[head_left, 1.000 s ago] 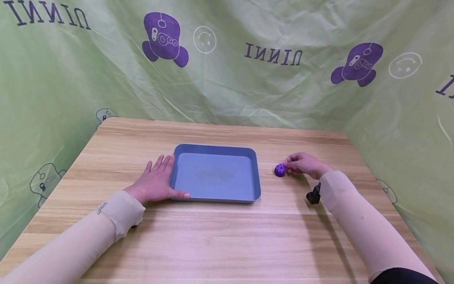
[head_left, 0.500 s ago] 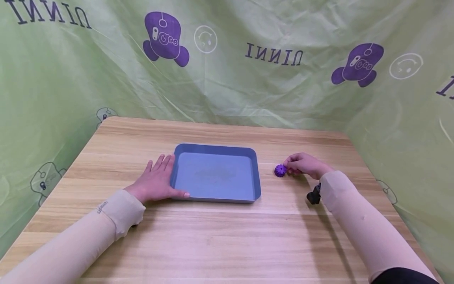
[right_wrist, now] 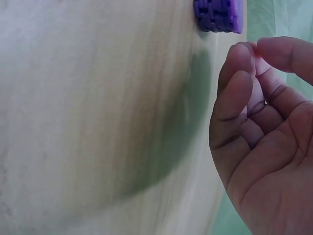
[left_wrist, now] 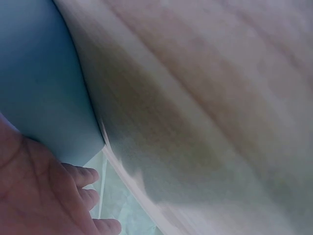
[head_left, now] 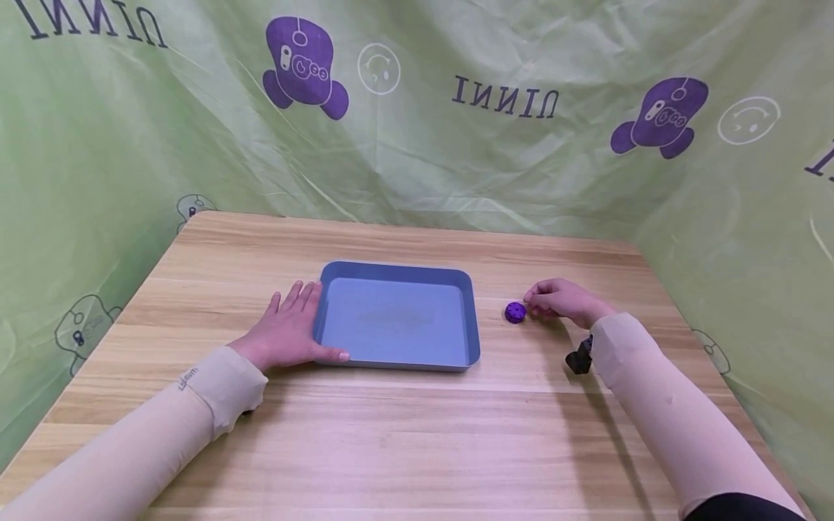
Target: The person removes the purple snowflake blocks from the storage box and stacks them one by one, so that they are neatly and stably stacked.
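In the head view a shallow blue-grey rectangular tray [head_left: 397, 318] lies on the wooden table. My left hand [head_left: 287, 336] rests against its left side, fingers spread and straight, thumb along the front left rim. The left wrist view shows the palm beside the tray's wall [left_wrist: 44, 98]. Right of the tray sits a small round purple piece [head_left: 515, 312], notched around its side [right_wrist: 217, 14]. Just right of it is my right hand [head_left: 563, 302]. Its fingers are curled with thumb and fingertips together, nothing visible between them, and a small gap separates them from the piece [right_wrist: 266, 122].
The light wooden table [head_left: 404, 441] has its far edge close to a green printed curtain [head_left: 417, 166], which also hangs at both sides. A small black device [head_left: 578, 359] sits under the right wrist.
The right hand has drawn slightly right, away from the purple piece, which its fingertips met earlier. The piece's top pattern looks different, as if turned. Left hand and tray keep their places.
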